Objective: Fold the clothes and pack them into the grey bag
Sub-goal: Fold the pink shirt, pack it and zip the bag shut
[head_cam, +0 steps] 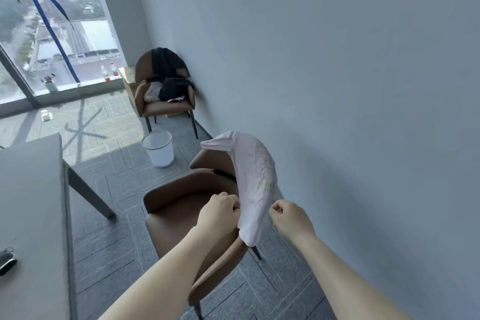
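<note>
A pale pink shirt (pixel 255 184) with a faint print, seemingly a T-shirt, hangs in the air over the near chair (pixel 181 197). The left hand (pixel 219 212) and right hand (pixel 291 218) pinch its lower edge. A bin (pixel 158 148) and a farther chair (pixel 166 106) piled with dark clothes (pixel 171 75) stand beyond.

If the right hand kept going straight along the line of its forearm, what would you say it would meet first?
Probably the pale shirt it already pinches: the right hand points up and left into the cloth. Beyond that lies the near chair, with its backrest under the shirt, though depth is hard to judge from one view.
</note>
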Motion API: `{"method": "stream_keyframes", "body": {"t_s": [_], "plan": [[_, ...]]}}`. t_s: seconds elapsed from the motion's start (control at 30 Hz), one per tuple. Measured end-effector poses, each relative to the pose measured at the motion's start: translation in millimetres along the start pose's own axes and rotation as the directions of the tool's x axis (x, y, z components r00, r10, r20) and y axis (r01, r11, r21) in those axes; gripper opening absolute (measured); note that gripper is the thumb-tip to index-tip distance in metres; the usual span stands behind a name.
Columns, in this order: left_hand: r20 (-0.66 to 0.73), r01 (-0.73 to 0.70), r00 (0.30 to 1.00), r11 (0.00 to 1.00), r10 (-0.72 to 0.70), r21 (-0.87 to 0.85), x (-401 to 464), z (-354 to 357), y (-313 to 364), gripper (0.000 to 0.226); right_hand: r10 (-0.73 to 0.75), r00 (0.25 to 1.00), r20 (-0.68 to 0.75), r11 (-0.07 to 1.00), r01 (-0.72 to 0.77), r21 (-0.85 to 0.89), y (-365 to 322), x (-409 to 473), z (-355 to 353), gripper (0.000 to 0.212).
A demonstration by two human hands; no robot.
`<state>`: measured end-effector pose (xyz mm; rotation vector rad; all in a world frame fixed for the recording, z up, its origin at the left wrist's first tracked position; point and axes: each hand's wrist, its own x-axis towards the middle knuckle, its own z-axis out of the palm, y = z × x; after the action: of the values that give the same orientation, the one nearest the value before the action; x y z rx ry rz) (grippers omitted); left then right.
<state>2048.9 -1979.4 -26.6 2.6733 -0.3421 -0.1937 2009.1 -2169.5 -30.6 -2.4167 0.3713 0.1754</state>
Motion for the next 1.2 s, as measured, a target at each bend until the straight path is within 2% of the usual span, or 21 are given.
{"method": "stream_keyframes", "body": {"t_s": [0.17, 0.3, 0.43, 0.57, 0.7, 0.8, 0.9, 1.0, 1.1, 1.17, 1.2], "plan": [[0.003, 0.139, 0.99, 0.988, -0.139, -0.059, 49.0, 1.8, 3.4, 0.025, -0.068, 0.995, 0.074, 0.997, 0.07, -0.022, -3.9, 72.3, -18.1, 0.021], [0.006, 0.232, 0.972, 0.966, -0.233, -0.117, 102.7, 5.4, -13.6, 0.027, -0.089, 0.987, 0.131, 0.992, 0.099, -0.073, -15.6, 135.6, -12.2, 0.031], [0.03, 0.302, 0.952, 0.918, -0.305, -0.255, 170.7, 11.3, -30.1, 0.029, -0.082, 0.993, 0.087, 0.993, 0.089, -0.081, -25.9, 197.9, -3.6, 0.04], [0.149, 0.388, 0.921, 0.823, -0.359, -0.415, 232.2, 29.7, -41.4, 0.036, -0.008, 0.998, 0.066, 0.996, 0.014, -0.09, -25.3, 262.1, -0.5, 0.049], [0.245, 0.472, 0.88, 0.699, -0.407, -0.536, 288.3, 49.4, -49.3, 0.043, 0.063, 0.995, 0.075, 0.992, -0.054, -0.111, -15.2, 322.3, 9.5, 0.054], [0.311, 0.535, 0.84, 0.583, -0.445, -0.611, 329.9, 71.0, -59.3, 0.024, 0.084, 0.989, 0.12, 0.98, -0.06, -0.19, -8.4, 359.6, 22.9, 0.06], [0.396, 0.597, 0.779, 0.383, -0.486, -0.705, 368.2, 94.1, -69.2, 0.021, 0.115, 0.979, 0.167, 0.963, -0.068, -0.262, 0.1, 384.6, 34.2, 0.062], [0.456, 0.615, 0.744, 0.232, -0.488, -0.754, 396.6, 112.7, -75.2, 0.032, 0.133, 0.979, 0.156, 0.949, -0.08, -0.306, 13.2, 392.5, 38.6, 0.054], [0.534, 0.632, 0.707, 0.076, -0.463, -0.771, 415.7, 131.2, -80.7, 0.064, 0.16, 0.978, 0.131, 0.942, -0.112, -0.315, 26.2, 392.1, 38.8, 0.032], [0.561, 0.645, 0.683, 0.026, -0.468, -0.764, 422.6, 138.2, -79.3, 0.071, 0.153, 0.982, 0.111, 0.954, -0.117, -0.277, 32.9, 391.9, 36.7, 0.017], [0.566, 0.66, 0.665, 0.03, -0.487, -0.751, 424.5, 140.3, -77.3, 0.071, 0.138, 0.984, 0.111, 0.959, -0.105, -0.262, 34.5, 391.4, 35.2, 0.017]]}}
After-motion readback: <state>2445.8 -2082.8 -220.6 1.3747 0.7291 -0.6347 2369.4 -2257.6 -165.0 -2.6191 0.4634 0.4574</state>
